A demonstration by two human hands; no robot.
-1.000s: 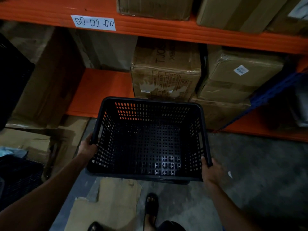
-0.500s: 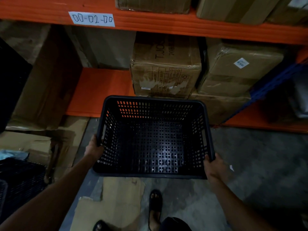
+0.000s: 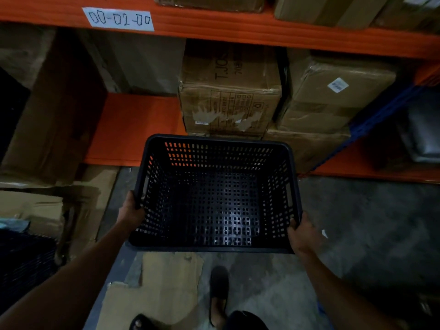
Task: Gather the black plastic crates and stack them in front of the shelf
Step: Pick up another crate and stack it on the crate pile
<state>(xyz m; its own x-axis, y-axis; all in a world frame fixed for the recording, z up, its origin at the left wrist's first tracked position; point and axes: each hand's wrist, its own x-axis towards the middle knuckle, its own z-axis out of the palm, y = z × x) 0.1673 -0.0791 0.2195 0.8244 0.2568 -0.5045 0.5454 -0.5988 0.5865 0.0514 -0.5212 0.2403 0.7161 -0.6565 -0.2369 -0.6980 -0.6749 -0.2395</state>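
An empty black plastic crate (image 3: pixel 214 198) with perforated walls hangs upright above the concrete floor, just in front of the orange shelf (image 3: pixel 133 127). My left hand (image 3: pixel 131 211) grips its left rim near the handle slot. My right hand (image 3: pixel 303 235) grips its right rim near the front corner. Another black crate (image 3: pixel 21 260) shows partly at the lower left edge, dim and cut off.
Cardboard boxes (image 3: pixel 228 96) fill the lower shelf behind the crate, with more on the upper beam labelled "00-02-00" (image 3: pixel 118 19). Flattened cardboard (image 3: pixel 154 289) lies on the floor by my sandalled foot (image 3: pixel 217 291). A blue shelf brace (image 3: pixel 371 122) slants at right.
The crate has moved slightly forward toward the shelf and a little right, still held by both hands. My foot has stepped forward under it.
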